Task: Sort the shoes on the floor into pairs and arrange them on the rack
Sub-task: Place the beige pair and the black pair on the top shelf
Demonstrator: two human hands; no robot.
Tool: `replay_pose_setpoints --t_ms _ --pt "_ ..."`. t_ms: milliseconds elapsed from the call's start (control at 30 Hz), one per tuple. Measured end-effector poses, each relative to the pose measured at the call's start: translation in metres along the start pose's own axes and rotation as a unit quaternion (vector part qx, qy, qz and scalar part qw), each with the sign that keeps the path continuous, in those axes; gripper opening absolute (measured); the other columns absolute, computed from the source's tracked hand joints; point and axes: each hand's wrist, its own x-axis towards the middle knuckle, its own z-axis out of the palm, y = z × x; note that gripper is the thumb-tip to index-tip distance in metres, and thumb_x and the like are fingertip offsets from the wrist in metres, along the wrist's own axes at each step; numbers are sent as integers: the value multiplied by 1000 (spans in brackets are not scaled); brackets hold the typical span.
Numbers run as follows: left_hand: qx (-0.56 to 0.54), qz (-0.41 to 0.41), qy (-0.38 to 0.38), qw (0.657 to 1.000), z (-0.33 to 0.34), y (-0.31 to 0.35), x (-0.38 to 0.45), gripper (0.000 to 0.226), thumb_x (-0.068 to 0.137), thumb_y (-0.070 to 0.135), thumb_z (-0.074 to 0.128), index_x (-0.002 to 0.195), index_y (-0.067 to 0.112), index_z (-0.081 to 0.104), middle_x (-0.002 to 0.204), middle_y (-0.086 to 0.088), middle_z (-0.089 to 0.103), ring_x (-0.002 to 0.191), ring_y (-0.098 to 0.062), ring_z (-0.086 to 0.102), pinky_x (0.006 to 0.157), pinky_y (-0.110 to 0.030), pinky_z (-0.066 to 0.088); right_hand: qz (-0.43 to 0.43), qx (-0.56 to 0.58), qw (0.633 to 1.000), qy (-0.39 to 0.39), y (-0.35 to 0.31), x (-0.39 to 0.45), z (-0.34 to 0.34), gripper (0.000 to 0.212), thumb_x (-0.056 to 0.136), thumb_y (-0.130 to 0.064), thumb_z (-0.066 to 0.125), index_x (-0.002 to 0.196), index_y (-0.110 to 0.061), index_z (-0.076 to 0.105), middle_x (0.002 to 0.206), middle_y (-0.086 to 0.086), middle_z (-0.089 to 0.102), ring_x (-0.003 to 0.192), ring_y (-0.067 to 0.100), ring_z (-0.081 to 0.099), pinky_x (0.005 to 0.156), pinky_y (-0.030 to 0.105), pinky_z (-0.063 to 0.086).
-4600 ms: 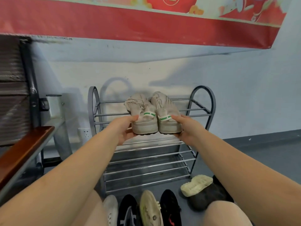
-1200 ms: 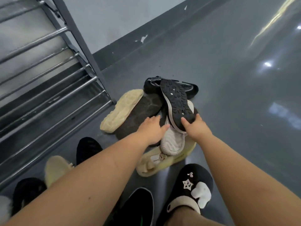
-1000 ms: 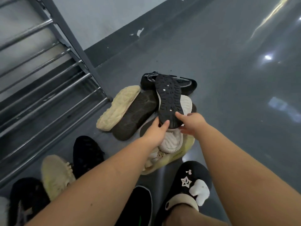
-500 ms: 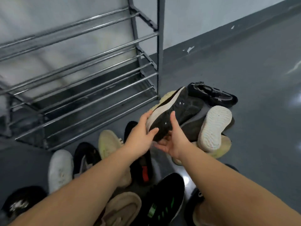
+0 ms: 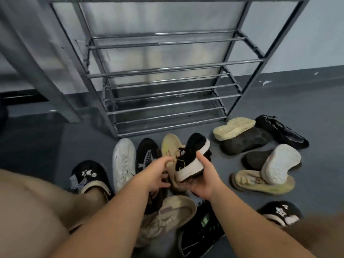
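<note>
Cradling a black sneaker (image 5: 191,159) with a white sole above the floor (image 5: 307,112), the right hand (image 5: 202,181) curls under its heel, thumb along the sole. The left hand (image 5: 156,174) reaches beside its laces; whether that grip holds anything I cannot tell. White lettering on a black shoe (image 5: 279,130) by the rack (image 5: 167,90) is too blurred to read. Forearms hide several shoes below.
</note>
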Motion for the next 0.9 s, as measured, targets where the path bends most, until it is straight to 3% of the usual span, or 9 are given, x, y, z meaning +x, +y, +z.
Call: replay_pose_setpoints --t_ms 67,167,300,433,567,633,733,833,900 --pt "-39 -76 -61 994 -3 -16 -1 48 94 46 44 132 16 49 130 -12 55 121 -33 50 91 -46 41 5 -83 996 20 11 -2 -4 42 88 -42 59 116 -10 64 116 16 67 102 31 63 82 41 52" --pt "-146 -77 -50 985 6 -34 -2 39 101 30 38 129 6 50 103 -14 63 91 -29 61 71 -39 50 -22 -216 972 96 15 -3 -11 38 88 -35 62 116 -9 64 102 9 70 87 22 64 65 30 49" --pt "-77 -28 -32 996 8 -44 0 35 100 20 41 133 12 48 125 -13 60 104 -29 59 69 -38 52 -32 -197 973 116 20 3 -28 42 85 -34 68 118 -9 63 113 12 69 103 29 66 85 39 55" --pt "-54 -10 -51 997 -5 -51 -4 26 98 15 47 121 22 56 110 -5 65 102 -23 59 78 -36 53 -22 -213 972 96 25 3 -30 27 90 -22 63 114 -10 65 109 10 70 97 24 65 77 33 54" --pt "-77 -11 -63 995 -10 -54 -1 16 95 23 52 110 22 59 106 -3 66 97 -20 61 80 -34 52 2 -219 973 74 23 5 -39 19 91 -14 61 109 -14 66 112 8 68 103 23 62 92 38 51" --pt "-80 -19 -65 995 -8 -54 2 22 94 29 53 113 18 60 107 -3 67 98 -19 62 79 -32 51 17 -241 968 67 23 2 -44 17 92 -12 60 106 -18 66 106 3 69 97 19 63 81 33 54" --pt "-37 -19 -61 997 -7 -57 6 27 93 22 55 120 17 58 103 -2 68 95 -19 63 78 -31 51 29 -259 964 56 24 -3 -55 23 93 -10 58 113 -19 65 100 0 69 92 14 64 71 27 52" --pt "8 -22 -69 997 -5 -60 13 33 94 12 54 126 17 55 101 -4 68 91 -22 64 78 -33 52 15 -258 964 68 28 -5 -68 35 90 -19 63 125 -19 59 108 0 68 98 15 62 77 29 49" --pt "39 -30 -65 997 -2 -65 18 39 94 8 53 131 19 52 100 -3 68 90 -21 63 78 -32 51 -12 -238 961 139 31 -2 -78 46 87 -30 67 128 -23 50 112 1 61 102 18 58 90 35 46"
